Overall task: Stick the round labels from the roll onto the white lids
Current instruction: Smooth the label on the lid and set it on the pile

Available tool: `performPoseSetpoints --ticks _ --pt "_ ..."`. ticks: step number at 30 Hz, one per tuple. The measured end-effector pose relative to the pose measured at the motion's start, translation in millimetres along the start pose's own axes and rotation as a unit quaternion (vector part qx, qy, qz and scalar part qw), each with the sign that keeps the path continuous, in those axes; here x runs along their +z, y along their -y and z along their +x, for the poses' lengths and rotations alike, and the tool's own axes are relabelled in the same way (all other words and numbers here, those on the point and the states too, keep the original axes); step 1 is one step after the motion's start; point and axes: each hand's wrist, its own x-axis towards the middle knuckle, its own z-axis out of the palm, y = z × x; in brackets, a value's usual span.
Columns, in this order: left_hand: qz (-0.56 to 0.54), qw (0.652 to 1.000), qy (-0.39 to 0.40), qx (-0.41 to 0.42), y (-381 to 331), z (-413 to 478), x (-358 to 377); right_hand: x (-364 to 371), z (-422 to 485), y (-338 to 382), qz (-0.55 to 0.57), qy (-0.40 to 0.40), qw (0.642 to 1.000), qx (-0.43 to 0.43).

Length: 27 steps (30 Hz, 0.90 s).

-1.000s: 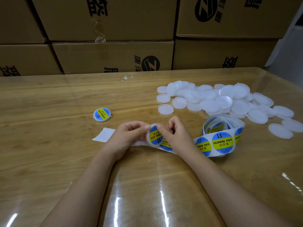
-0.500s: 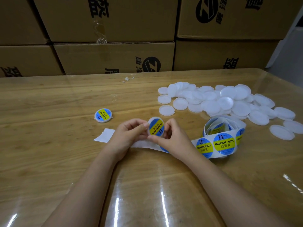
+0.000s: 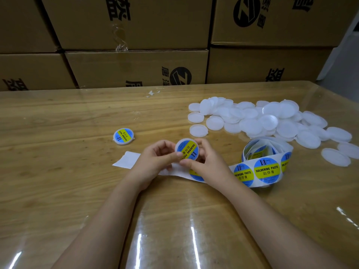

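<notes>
My left hand and my right hand together hold a white lid with a blue-and-yellow round label on it, raised slightly above the table, its labelled face tilted toward me. Both thumbs press on its lower edge. The label roll stands to the right, its strip of backing paper running left under my hands. Another labelled lid lies flat to the left. A pile of plain white lids is spread at the back right.
The wooden table has a glossy clear cover. Stacked cardboard boxes form a wall along its far edge. A small scrap of tape lies near the boxes.
The lid in my hands has been lifted off the strip and turned so its labelled face shows fully. My fingers have shifted around its rim.
</notes>
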Motion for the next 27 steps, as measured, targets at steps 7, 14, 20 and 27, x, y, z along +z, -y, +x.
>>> performPoseSetpoints --ticks 7,14,20,27 --pt "0.004 0.999 -0.041 0.003 -0.5 0.1 1.8 -0.8 -0.4 0.8 0.046 0.026 0.999 -0.002" --pt "-0.016 0.998 -0.064 -0.001 -3.8 -0.6 2.3 -3.3 0.3 2.9 0.097 0.03 0.995 0.007" --pt "0.008 0.998 -0.061 0.03 -3.1 -0.7 7.1 -2.4 -0.9 0.8 0.062 0.038 0.997 -0.013" --pt "0.05 0.998 -0.012 0.028 -3.4 -0.2 6.5 -5.3 1.2 3.8 0.1 -0.011 0.995 -0.014"
